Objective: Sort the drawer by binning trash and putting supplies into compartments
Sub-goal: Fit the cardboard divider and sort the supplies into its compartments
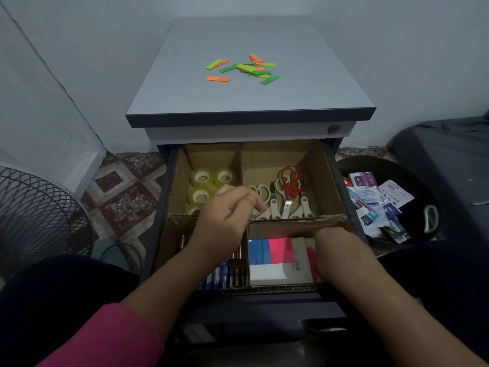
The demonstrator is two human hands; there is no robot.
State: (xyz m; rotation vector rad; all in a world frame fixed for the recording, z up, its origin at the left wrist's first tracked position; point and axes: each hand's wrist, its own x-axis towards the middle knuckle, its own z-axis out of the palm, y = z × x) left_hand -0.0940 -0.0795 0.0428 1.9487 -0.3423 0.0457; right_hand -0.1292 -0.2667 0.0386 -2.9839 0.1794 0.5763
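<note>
Loosely curled and seemingly empty, the left hand (227,215) is held above the brown cardboard drawer divider (296,222); the right hand's (321,260) grip is hidden among pink and blue sticky notes (270,251).

Left arm: pink sleeve at the elbow, bare forearm reaching forward and inward. Left hand (227,215): back facing up, fingers loosely curled, fingertips (260,206) pointing right; whether anything sits in its grip is unclear. Right arm: bare forearm angled forward and inward. Right hand (321,263): bent down at the wrist, mostly hidden, fingers out of sight.
</note>
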